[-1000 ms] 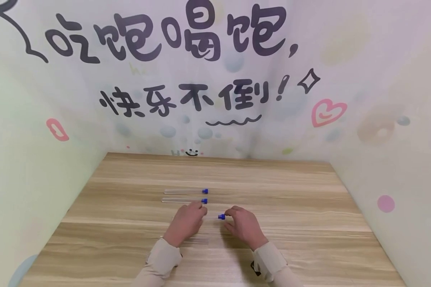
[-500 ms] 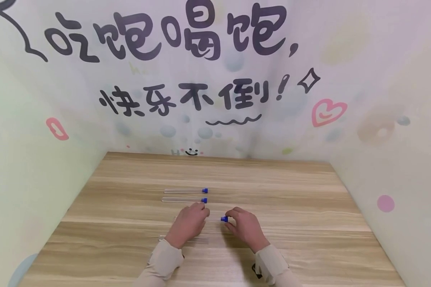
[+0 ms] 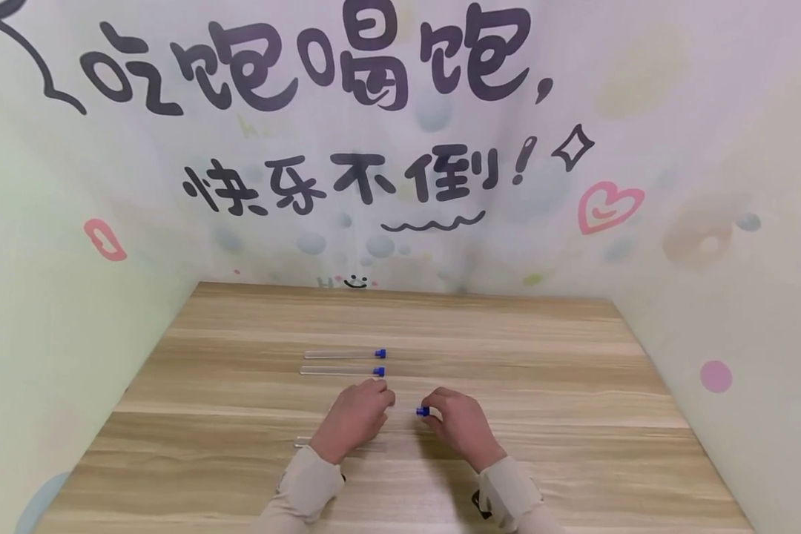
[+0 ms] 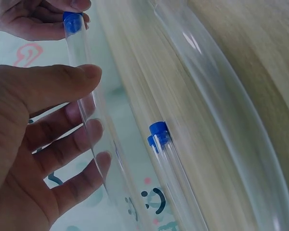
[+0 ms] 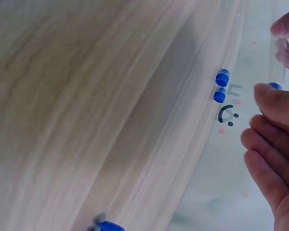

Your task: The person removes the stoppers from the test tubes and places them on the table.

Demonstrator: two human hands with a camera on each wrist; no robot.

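Note:
My left hand (image 3: 355,415) holds a clear test tube (image 4: 114,168) between its thumb and fingers, the tube slanting through the left wrist view. On the tube's mouth sits a blue cap (image 4: 72,21), pinched between the thumb and fingers of my right hand (image 3: 463,423). Most of the tube is covered by my left hand in the head view. Beneath my left wrist lies another clear tube (image 3: 302,443), large and close in the left wrist view with no cap visible on it.
Two capped test tubes, one farther back (image 3: 340,355) and one nearer (image 3: 337,371), lie parallel beyond my left hand on the wood-grain table (image 3: 541,356). A small blue object (image 5: 110,226) shows at the bottom of the right wrist view. Printed walls (image 3: 507,252) enclose the table.
Both hands have shifted slightly right and toward me, the blue cap moving with the right hand. More of the near tube's left end shows beside my left wrist.

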